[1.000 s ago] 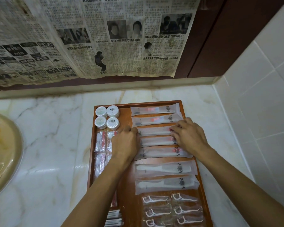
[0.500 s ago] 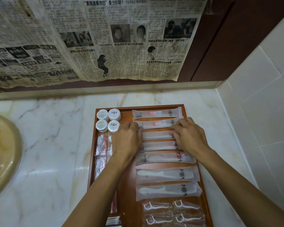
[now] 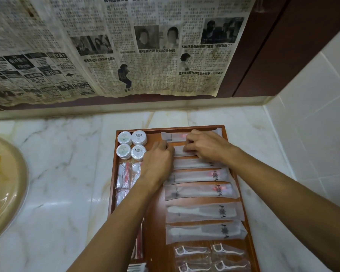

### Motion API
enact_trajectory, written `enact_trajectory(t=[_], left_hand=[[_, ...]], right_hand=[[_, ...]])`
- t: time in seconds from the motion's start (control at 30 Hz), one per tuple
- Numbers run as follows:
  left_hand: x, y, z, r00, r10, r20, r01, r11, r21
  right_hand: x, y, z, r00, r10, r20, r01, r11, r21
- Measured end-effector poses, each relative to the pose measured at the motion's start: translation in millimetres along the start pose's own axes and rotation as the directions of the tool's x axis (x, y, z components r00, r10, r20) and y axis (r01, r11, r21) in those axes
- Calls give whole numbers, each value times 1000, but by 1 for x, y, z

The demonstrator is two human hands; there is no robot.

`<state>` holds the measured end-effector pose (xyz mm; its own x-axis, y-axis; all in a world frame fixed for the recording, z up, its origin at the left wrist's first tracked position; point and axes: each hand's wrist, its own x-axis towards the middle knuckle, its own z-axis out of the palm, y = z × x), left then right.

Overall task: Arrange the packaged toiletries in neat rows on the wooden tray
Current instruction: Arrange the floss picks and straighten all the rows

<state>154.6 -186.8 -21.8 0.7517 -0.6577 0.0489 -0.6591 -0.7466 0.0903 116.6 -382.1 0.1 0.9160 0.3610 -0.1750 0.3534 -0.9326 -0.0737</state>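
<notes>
Near edge of wooden tray: floss-pick packets, two comb sleeves, all squared. Mid-tray: toothbrush sleeves stacked in a column. Far end: left hand and right hand both on the second toothbrush sleeve from the back, fingers curled, each grip apparently pinching its film; fingertips partly hidden. Round tins just beside the left knuckles. Risks: slick film slipping skews the row; a knuckle nudging tins out of square; forearms brushing the nearer sleeves. Tray sits on the marble table.
</notes>
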Motion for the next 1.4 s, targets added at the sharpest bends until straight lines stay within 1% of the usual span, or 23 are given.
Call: enact_trajectory(t=[0.1, 0.27, 0.37, 0.43, 0.63, 0.7, 0.8, 0.87, 1.0, 1.13, 1.27, 1.4], left_hand=[[1, 0, 2, 1000, -3, -22, 3, 1000, -6], [3, 4, 1, 1000, -20, 5, 20, 998, -63], [4, 5, 0, 999, -31, 8, 32, 997, -68], [4, 6, 0, 999, -34, 3, 34, 997, -65], [2, 7, -4, 999, -38, -11, 37, 996, -80], [2, 7, -4, 999, -46, -7, 46, 996, -82], [2, 7, -2, 998, -67, 5, 67, 994, -88], [2, 6, 0, 997, -78, 10, 78, 992, -95], [3, 6, 2, 997, -77, -3, 76, 993, -92], [2, 5, 2, 998, -68, -15, 67, 994, -85], [1, 5, 1, 998, -69, -11, 67, 994, -90], [-2, 3, 1, 999, -48, -17, 46, 993, -104]], right_hand=[[4, 4, -5, 997, -45, 64, 49, 997, -59], [9, 12, -7, 987, -131, 96, 145, 975, -166], [7, 15, -10, 970, -210, 119, 231, 951, -204], [6, 19, -10, 966, -229, 122, 251, 945, -209], [-4, 35, -3, 971, -219, 99, 235, 953, -190], [-9, 38, -1, 976, -207, 71, 217, 958, -188], [-18, 46, 2, 984, -178, 0, 177, 980, -88], [-25, 51, 4, 986, -163, -28, 161, 985, -59], [-33, 58, 8, 989, -144, -25, 141, 986, -84], [-38, 62, 10, 991, -130, -17, 129, 989, -68], [-42, 62, 12, 986, -149, -68, 145, 987, -62], [-50, 55, 18, 977, -121, -173, 112, 992, -61]])
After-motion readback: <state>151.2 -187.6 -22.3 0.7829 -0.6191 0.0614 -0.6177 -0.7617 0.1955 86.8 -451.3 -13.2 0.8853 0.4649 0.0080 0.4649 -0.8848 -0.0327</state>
